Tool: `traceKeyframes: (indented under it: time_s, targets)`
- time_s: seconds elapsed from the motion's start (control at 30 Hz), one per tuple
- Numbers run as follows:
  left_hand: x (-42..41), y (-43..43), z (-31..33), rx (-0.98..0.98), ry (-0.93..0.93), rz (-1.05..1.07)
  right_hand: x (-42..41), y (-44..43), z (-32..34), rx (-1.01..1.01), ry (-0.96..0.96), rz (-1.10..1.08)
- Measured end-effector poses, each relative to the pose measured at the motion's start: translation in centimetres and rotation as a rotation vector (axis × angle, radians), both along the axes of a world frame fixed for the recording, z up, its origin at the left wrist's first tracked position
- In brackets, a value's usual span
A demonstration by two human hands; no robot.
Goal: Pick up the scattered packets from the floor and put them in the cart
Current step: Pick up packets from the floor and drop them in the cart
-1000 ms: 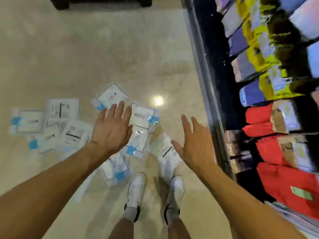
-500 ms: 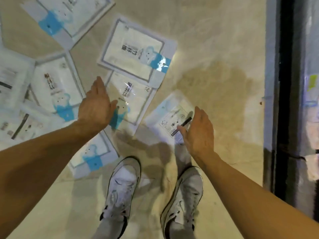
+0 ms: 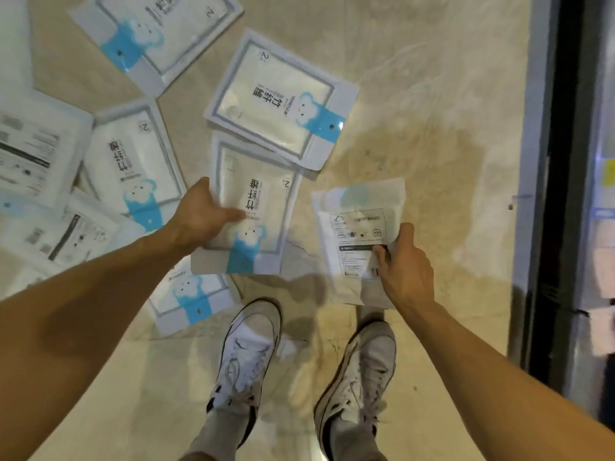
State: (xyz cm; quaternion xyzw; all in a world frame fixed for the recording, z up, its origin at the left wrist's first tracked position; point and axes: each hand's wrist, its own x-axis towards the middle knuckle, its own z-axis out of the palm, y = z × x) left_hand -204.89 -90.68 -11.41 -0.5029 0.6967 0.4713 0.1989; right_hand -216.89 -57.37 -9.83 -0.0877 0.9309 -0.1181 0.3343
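Our left hand (image 3: 203,217) is half closed on the left edge of a front-side-up packet (image 3: 258,207); the thumb lies across its face and the fingers are tucked out of sight beneath. Our right hand (image 3: 407,266) pinches the lower right corner of a back-side-up packet (image 3: 357,227), with the thumb on top and the fingers curled under.

The left-hand packet bears large Chinese characters, upside down to us, a "2" at one corner and a blue band with a white cloud-like face. The right-hand packet shows a printed label with small icons and a black bar, too fine to read.

More scattered packets (image 3: 283,98) lie beyond and left of the left hand, some overlapping. One partly covered packet (image 3: 189,301) sits beneath that wrist.

All of them rest on a glossy beige floor (image 3: 416,94). A dark upright frame (image 3: 559,194) runs along to the right of the right hand. Our white shoes (image 3: 246,354) stand just nearer than both hands.
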Motion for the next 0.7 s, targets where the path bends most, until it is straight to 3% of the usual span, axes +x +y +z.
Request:
traceKeyframes:
  time_s: [0.13,0.27,0.57,0.7]
  targets:
    - [0.9,-0.2,8.8,0.07,0.099,-0.064,-1.0,0.5,8.6,-0.214,-0.006,-0.016]
    - [0.3,-1.3,21.1,0.133,0.19,-0.01,-3.7,-0.6,21.0,-0.415,-0.096,-0.266]
    - [-2.3,-2.2,58.3,0.131,0.378,0.086,-7.7,-2.5,55.4,-0.629,-0.153,-0.319]
    - [-1.7,0.4,72.1,0.092,0.448,0.084,-8.1,-0.7,68.5,-0.683,-0.137,-0.289]
